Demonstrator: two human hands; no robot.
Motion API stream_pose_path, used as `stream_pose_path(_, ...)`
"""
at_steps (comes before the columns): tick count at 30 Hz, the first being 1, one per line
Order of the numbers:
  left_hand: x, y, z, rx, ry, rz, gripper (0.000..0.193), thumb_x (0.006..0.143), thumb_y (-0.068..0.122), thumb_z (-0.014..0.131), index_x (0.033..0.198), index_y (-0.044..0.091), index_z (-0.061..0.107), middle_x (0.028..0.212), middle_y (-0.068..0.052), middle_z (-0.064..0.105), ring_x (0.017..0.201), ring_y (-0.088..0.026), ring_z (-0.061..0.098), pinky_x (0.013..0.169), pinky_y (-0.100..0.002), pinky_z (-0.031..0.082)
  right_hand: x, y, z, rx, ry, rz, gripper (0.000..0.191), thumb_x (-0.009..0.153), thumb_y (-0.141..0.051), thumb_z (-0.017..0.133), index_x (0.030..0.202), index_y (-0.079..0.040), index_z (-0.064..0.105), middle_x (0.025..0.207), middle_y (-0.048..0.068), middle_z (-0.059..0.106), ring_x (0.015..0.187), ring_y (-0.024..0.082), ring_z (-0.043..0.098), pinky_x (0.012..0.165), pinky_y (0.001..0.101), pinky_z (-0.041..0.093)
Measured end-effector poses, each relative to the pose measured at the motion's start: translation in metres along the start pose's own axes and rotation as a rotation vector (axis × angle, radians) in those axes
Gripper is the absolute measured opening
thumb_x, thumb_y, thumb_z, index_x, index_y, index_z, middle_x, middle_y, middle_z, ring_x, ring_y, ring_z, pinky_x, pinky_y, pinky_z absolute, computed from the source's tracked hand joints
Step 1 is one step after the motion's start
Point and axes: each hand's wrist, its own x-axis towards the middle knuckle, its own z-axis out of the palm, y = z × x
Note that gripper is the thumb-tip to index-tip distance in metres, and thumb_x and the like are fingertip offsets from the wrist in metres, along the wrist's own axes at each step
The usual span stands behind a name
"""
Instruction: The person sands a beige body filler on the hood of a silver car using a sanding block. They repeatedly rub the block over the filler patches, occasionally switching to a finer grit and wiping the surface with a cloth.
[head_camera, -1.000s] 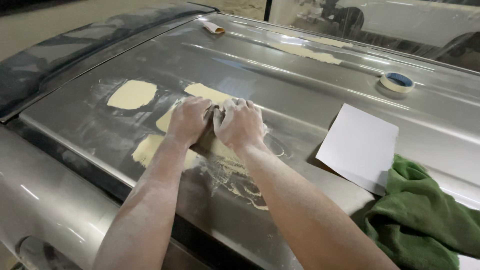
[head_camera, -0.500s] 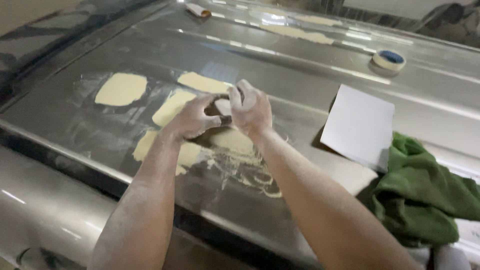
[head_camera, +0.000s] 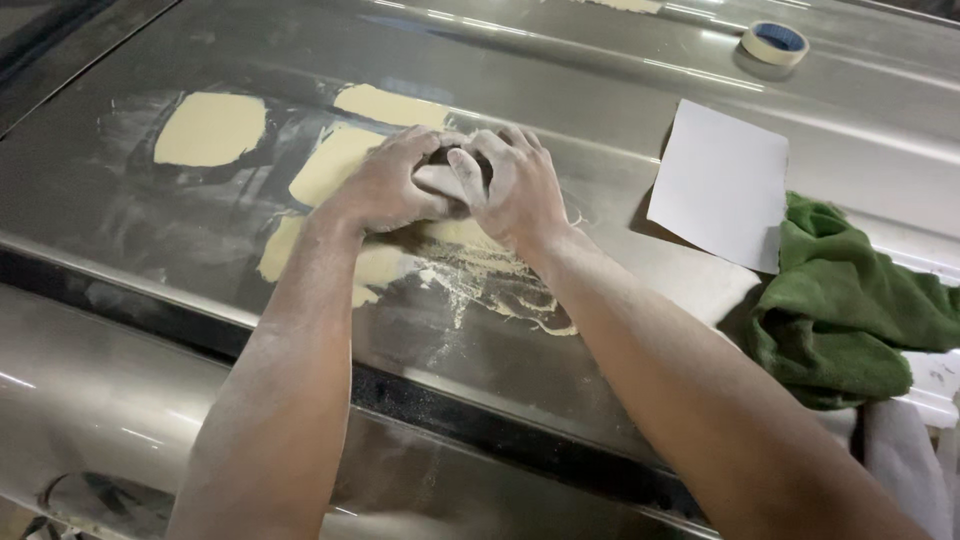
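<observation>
1. Patches of pale yellow filler (head_camera: 210, 128) are seen on the grey metal car panel (head_camera: 560, 90), towards its left edge, ringed by sanding dust.
2. The left hand (head_camera: 385, 185) is pressed onto the panel near its middle, its dusty fingers curled over a small dark sanding block (head_camera: 455, 160); the grip is closed on the block's left side.
3. The block is held between both hands, lying on a filler patch, and is mostly hidden by the fingers.
4. The right hand (head_camera: 515, 185) is set just beside the left, touching it, its grip likewise closed over the block's right side.
5. A white sheet of paper (head_camera: 720, 185) is laid flat to the right of the hands.
6. A roll of masking tape (head_camera: 773, 45) is seen near the panel's far right edge.
7. A crumpled green cloth (head_camera: 850, 310) is bunched at the right edge, just beside the sheet.
</observation>
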Motion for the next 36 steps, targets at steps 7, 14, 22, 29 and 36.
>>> stream_pose_path(7, 0.012, 0.017, 0.024, -0.121, 0.215, -0.035, 0.04, 0.102, 0.038, 0.048, 0.12, 0.013, 0.074, 0.105, -0.008, 0.08, 0.093, -0.02, 0.075, 0.088, -0.037, 0.059, 0.008, 0.016, 0.005, 0.036, 0.037, 0.004, 0.026, 0.098, -0.014, 0.052, 0.108, -0.001, 0.072, 0.107, 0.021, 0.075, 0.108, 0.037, 0.068, 0.11, 0.05, 0.045)
stream_pose_path(14, 0.022, 0.027, 0.033, 0.146, 0.322, 0.04, 0.043, 0.109, 0.037, 0.046, 0.103, 0.006, 0.076, 0.097, -0.018, 0.076, 0.092, -0.036, 0.072, 0.086, -0.048, 0.056, -0.001, 0.008, -0.003, 0.009, -0.005, 0.165, 0.027, 0.095, -0.014, 0.054, 0.113, -0.003, 0.07, 0.114, 0.02, 0.071, 0.116, 0.036, 0.061, 0.104, 0.0535, 0.041)
stream_pose_path(22, 0.026, 0.025, 0.038, 0.144, 0.44, 0.246, 0.033, 0.106, 0.021, 0.045, 0.103, 0.002, 0.072, 0.102, -0.021, 0.072, 0.097, -0.042, 0.067, 0.086, -0.053, 0.051, 0.0, -0.013, -0.009, -0.099, 0.032, 0.181, 0.021, 0.094, -0.019, 0.056, 0.108, -0.011, 0.07, 0.109, 0.013, 0.071, 0.11, 0.032, 0.061, 0.092, 0.0543, 0.042)
stream_pose_path(29, -0.015, 0.027, 0.053, 0.231, 0.433, 0.211, 0.027, 0.1, 0.018, 0.048, 0.093, 0.002, 0.069, 0.092, -0.022, 0.068, 0.091, -0.044, 0.065, 0.082, -0.055, 0.051, -0.029, -0.024, -0.032, -0.179, -0.085, 0.025, 0.027, 0.087, -0.016, 0.055, 0.108, -0.006, 0.069, 0.103, 0.02, 0.07, 0.102, 0.036, 0.064, 0.093, 0.0506, 0.046)
stream_pose_path(36, 0.042, 0.007, 0.035, 0.258, 0.39, 0.275, 0.033, 0.102, 0.022, 0.049, 0.085, 0.003, 0.069, 0.083, -0.023, 0.067, 0.08, -0.043, 0.065, 0.073, -0.055, 0.053, 0.016, -0.011, -0.019, -0.205, -0.043, 0.099, 0.021, 0.098, -0.02, 0.055, 0.097, -0.005, 0.07, 0.091, 0.02, 0.072, 0.092, 0.038, 0.069, 0.093, 0.0515, 0.05)
